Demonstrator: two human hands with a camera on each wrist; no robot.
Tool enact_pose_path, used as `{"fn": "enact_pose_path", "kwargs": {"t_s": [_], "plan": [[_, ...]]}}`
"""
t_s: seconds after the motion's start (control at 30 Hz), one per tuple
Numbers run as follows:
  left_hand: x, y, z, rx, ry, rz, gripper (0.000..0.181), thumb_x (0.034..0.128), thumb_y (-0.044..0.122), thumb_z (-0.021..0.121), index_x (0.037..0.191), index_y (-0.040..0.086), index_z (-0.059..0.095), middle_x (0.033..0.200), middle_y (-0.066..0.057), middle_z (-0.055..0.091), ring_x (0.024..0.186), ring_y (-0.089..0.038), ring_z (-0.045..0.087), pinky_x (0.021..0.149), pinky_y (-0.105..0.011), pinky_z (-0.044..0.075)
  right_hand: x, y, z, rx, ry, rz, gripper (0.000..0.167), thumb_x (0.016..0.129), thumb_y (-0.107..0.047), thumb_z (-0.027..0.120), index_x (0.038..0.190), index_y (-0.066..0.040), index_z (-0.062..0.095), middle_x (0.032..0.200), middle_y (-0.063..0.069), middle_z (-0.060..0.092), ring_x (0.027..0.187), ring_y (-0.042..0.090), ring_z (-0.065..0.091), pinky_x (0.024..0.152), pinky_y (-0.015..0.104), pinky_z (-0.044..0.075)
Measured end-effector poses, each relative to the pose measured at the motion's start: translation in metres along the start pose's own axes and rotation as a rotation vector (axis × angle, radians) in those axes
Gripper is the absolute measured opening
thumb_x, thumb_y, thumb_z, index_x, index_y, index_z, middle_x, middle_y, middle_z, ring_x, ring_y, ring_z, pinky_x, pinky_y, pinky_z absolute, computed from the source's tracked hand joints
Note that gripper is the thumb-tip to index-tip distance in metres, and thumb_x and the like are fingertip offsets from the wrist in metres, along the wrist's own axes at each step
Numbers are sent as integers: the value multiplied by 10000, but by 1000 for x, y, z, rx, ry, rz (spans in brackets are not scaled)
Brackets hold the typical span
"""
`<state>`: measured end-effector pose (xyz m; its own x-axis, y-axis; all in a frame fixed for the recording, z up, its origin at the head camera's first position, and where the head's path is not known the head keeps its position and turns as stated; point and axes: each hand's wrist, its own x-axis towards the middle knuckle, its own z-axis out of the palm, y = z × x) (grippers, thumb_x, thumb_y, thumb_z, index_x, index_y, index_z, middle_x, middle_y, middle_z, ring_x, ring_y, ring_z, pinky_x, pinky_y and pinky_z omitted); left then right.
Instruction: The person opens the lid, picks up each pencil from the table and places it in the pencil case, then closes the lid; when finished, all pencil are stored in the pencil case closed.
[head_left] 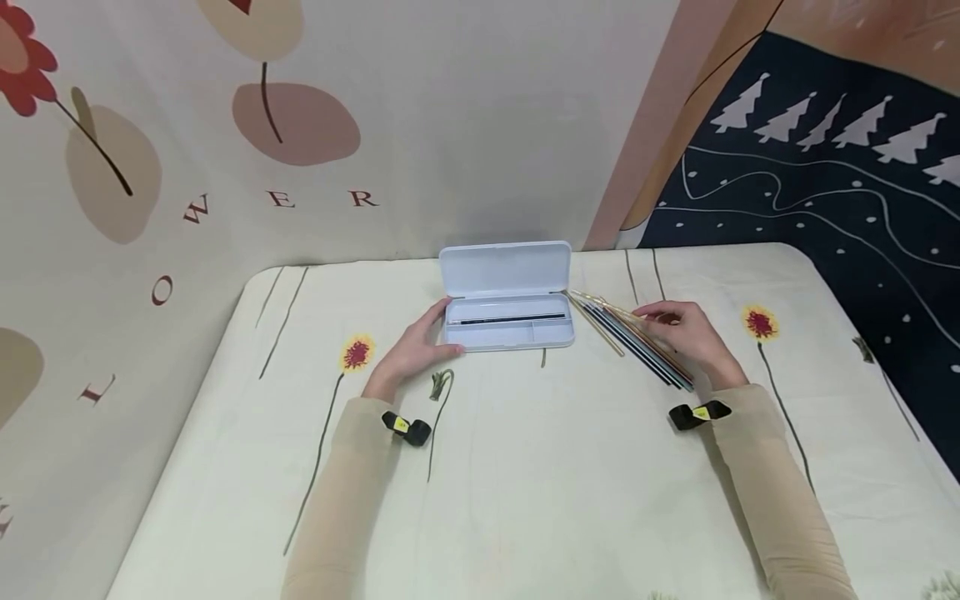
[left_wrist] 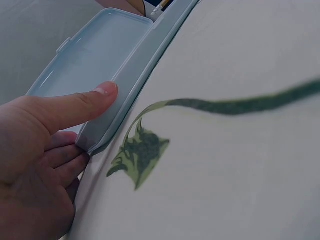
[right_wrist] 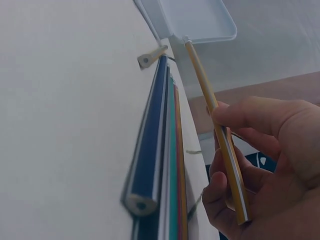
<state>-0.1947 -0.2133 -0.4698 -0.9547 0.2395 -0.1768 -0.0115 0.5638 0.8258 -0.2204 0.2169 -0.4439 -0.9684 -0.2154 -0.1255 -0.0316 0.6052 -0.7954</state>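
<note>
A pale blue pencil case (head_left: 506,268) stands with its lid up, and one dark pencil (head_left: 480,321) lies in its tray. My left hand (head_left: 412,348) grips the case's left end; in the left wrist view the thumb lies over the wall and the fingers reach below the corner. In the right wrist view my right hand (right_wrist: 280,145) pinches a yellow pencil (right_wrist: 202,77), its far end pointing towards the case. Beneath it lies a bunch of coloured pencils (head_left: 633,346), dark blue, teal and others. Another yellow pencil (head_left: 603,329) lies between the bunch and the case.
A whitish cloth (head_left: 540,483) printed with flowers and stems covers the table. Behind it hangs a pale curtain (head_left: 450,125) with lettering, and a dark cloth (head_left: 825,192) with white trees hangs at the right.
</note>
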Motion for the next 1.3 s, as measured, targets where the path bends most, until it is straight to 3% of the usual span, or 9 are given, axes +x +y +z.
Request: {"fn": "enact_pose_path", "kwargs": {"t_s": [0.23,0.8,1.1,1.3], "plan": [[1,-3,1,1,6,14,925,832,235,762,1555,167,191,1580,-95,215,1447,-291,126,1158,-498,95,6,-2,9,44,-16,12,268,943,-158,633,1167,-19,686,1100,149,623,915,247,506,739,301,435],[0,-1,1,-4,-3,5,920,835,226,752,1556,166,184,1584,-102,202,1446,-304,123,1153,-518,93,22,-17,35,41,-6,-154,207,887,-28,670,1078,43,708,1066,191,675,864,215,582,686,214,465],[-1,0,1,-15,-1,-1,919,834,230,757,1556,177,190,1583,-90,208,1445,-293,131,1154,-511,97,30,-30,49,68,-32,-170,188,886,-14,653,1055,31,722,1078,186,674,883,223,589,699,201,466],[0,-1,1,-4,-1,2,918,834,229,756,1555,170,190,1581,-108,209,1444,-307,134,1153,-516,98,36,-33,59,114,-59,-210,188,896,-33,657,1059,40,718,1022,183,686,814,175,585,672,187,461]]}}
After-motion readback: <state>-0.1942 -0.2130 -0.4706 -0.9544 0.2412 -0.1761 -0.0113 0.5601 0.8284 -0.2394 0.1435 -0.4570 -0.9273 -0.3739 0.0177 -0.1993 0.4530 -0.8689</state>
